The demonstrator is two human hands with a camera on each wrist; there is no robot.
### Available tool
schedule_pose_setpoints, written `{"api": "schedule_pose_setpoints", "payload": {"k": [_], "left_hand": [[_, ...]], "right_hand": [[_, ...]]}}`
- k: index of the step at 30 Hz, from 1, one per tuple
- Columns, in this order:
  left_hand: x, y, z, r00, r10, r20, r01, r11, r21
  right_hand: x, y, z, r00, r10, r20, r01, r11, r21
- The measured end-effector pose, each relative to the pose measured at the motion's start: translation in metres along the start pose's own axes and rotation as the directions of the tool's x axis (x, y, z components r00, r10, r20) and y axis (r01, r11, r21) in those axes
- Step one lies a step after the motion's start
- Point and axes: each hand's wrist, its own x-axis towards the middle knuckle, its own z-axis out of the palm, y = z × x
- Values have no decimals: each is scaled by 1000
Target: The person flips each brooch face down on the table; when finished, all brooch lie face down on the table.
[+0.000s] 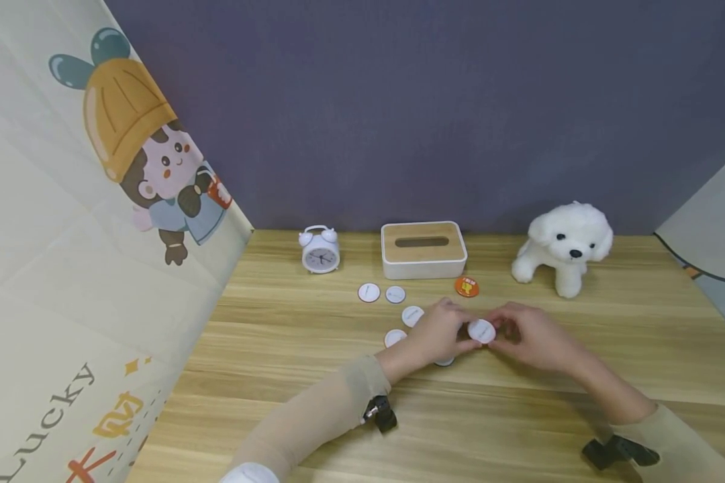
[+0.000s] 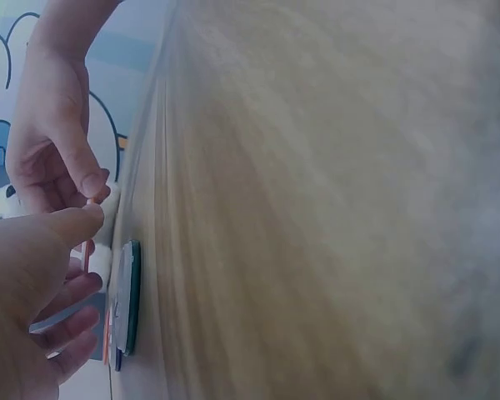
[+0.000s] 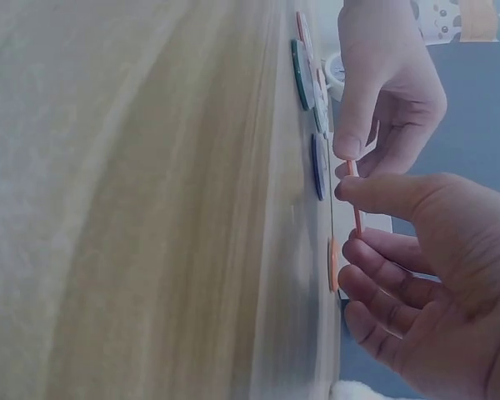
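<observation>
A round white disc [image 1: 482, 331] with small print is held up off the table between both hands. My left hand [image 1: 440, 330] pinches its left edge, and my right hand [image 1: 534, 337] grips its right edge with thumb and fingers. Seen edge-on in the right wrist view, the disc [image 3: 356, 200] shows a thin orange-red rim. More white discs lie near my left hand: one [image 1: 412, 316] behind the wrist, one [image 1: 395, 338] left of it, and one [image 1: 444, 361] partly hidden under the hand. An orange disc with a yellow figure [image 1: 467, 286] lies beyond the hands.
Two white discs [image 1: 369, 292] [image 1: 395, 294] lie farther back. Along the table's rear stand a white alarm clock [image 1: 321, 251], a tissue box with a wooden lid [image 1: 423, 258] and a white plush dog [image 1: 564, 245]. A dark panel [image 1: 435, 121] rises behind the wooden table [image 1: 266, 396].
</observation>
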Motion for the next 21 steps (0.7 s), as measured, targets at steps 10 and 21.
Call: {"api": "schedule_pose_setpoints", "payload": {"k": [10,21], "left_hand": [[-1,1,5,999,0,53,-3,999,45],[-2,4,5,995,-6,102,0,998,63]], "right_hand": [[0,-3,2,998,25,62,-23,999,-38],[-3,-2,5,997,-9,71,14,997,-69]]}}
